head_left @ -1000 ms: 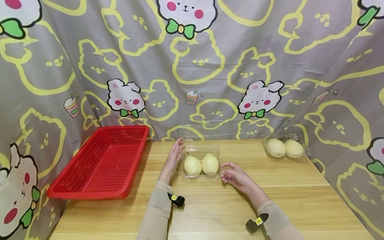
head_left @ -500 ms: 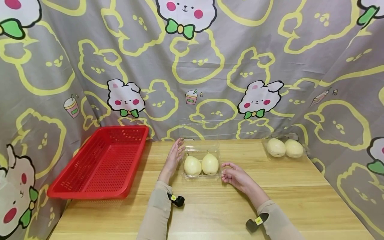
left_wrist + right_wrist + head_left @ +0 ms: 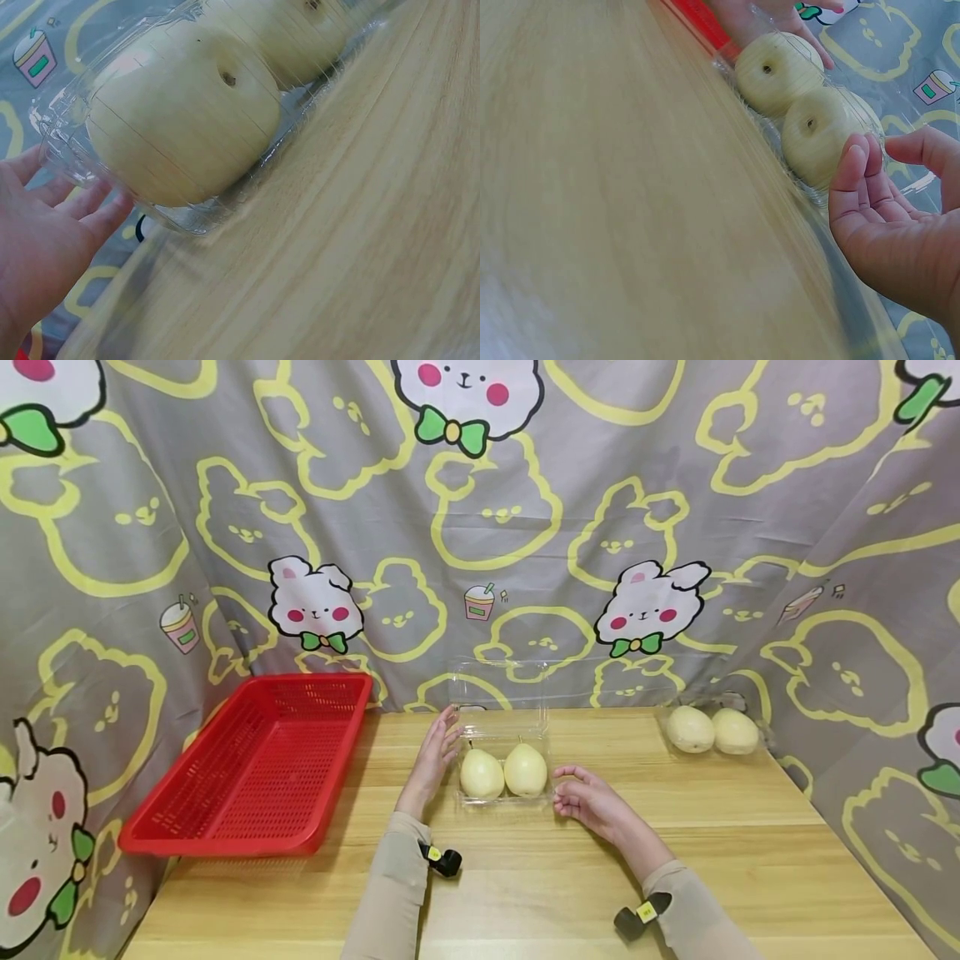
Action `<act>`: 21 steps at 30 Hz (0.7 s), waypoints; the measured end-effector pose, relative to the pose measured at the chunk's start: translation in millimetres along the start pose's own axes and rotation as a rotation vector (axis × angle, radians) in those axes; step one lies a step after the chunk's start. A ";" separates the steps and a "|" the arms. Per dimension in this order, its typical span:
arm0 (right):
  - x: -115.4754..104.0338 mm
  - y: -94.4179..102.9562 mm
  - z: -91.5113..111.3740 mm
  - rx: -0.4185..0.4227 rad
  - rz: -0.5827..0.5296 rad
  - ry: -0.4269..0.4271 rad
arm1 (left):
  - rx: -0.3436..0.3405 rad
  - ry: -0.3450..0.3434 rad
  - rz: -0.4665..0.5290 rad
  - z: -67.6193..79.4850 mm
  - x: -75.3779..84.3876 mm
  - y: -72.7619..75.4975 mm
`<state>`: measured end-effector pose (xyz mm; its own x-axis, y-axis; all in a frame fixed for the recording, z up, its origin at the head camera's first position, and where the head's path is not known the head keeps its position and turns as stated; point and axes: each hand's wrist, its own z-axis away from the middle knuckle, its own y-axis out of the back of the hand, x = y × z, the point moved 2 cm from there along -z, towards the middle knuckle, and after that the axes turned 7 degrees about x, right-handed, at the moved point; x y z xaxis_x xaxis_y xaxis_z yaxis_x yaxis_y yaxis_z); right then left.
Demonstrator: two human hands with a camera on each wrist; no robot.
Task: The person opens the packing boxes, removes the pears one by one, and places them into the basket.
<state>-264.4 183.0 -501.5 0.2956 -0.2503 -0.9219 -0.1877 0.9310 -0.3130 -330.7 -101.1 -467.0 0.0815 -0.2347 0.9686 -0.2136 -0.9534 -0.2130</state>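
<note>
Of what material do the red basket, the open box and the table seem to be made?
Basket: probably plastic, slightly glossy; its regular holes look moulded.
Box: likely thin plastic, clear and shiny; pears show through, edges catch light.
Table: smooth wood or wood-look laminate; grain shows, but I cannot tell which.

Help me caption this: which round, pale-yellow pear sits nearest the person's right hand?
The round, pale-yellow pear on the right in the central clear plastic box. Its neighbour is nearer the left hand; the other pair sits farther right.
</note>
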 end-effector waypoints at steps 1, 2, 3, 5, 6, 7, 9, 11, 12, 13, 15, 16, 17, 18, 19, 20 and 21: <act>0.0 -0.1 -0.1 0.002 -0.001 -0.001 | -0.004 0.000 -0.003 1.7 2.7 -1.0; 0.0 0.1 -0.2 0.002 -0.001 -0.001 | -0.007 -0.001 -0.008 3.1 4.9 -1.9; 0.2 0.3 -0.3 0.003 -0.001 -0.003 | -0.009 -0.001 -0.012 4.5 6.8 -2.7; 0.5 0.8 -0.7 0.005 0.002 -0.004 | -0.009 -0.003 -0.024 5.9 8.8 -3.5; 0.7 1.0 -0.8 0.007 0.005 -0.005 | -0.008 -0.003 -0.026 6.4 9.2 -3.6; 0.9 1.3 -1.0 0.007 0.007 -0.005 | -0.008 -0.003 -0.025 6.6 9.4 -3.8; 1.1 1.6 -1.2 0.008 0.013 -0.004 | -0.007 -0.004 -0.024 6.8 9.1 -3.9; 1.2 1.9 -1.1 0.007 0.016 -0.003 | -0.003 -0.006 -0.020 6.4 8.1 -3.8; 1.2 2.0 -1.0 0.005 0.017 -0.001 | -0.004 -0.002 -0.013 6.4 7.8 -3.8; 1.2 2.0 -0.8 0.004 0.017 0.000 | -0.003 -0.001 -0.012 6.1 7.4 -3.8; 1.1 2.0 -0.6 0.000 0.014 0.002 | 0.000 0.005 -0.010 5.4 6.7 -3.7; 1.1 1.9 -0.4 -0.002 0.013 0.004 | 0.001 0.006 -0.009 5.2 6.4 -3.6; 1.0 1.8 -0.4 -0.003 0.011 0.005 | 0.000 0.008 -0.008 5.0 6.3 -3.6; 0.9 1.8 -0.3 -0.005 0.011 0.006 | -0.001 0.009 -0.007 4.8 6.4 -3.6; 0.9 1.7 -0.3 -0.006 0.011 0.007 | 0.002 0.007 -0.006 4.7 6.6 -3.6; 0.9 1.6 -0.4 -0.006 0.010 0.006 | 0.002 0.008 -0.005 4.8 6.6 -3.6; 0.9 1.5 -0.4 -0.006 0.009 0.006 | 0.002 0.009 -0.006 4.9 6.4 -3.5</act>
<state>-264.8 184.1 -502.9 0.2882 -0.2435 -0.9261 -0.1957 0.9317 -0.3059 -324.6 -100.1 -460.6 0.0745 -0.2274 0.9709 -0.2114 -0.9551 -0.2075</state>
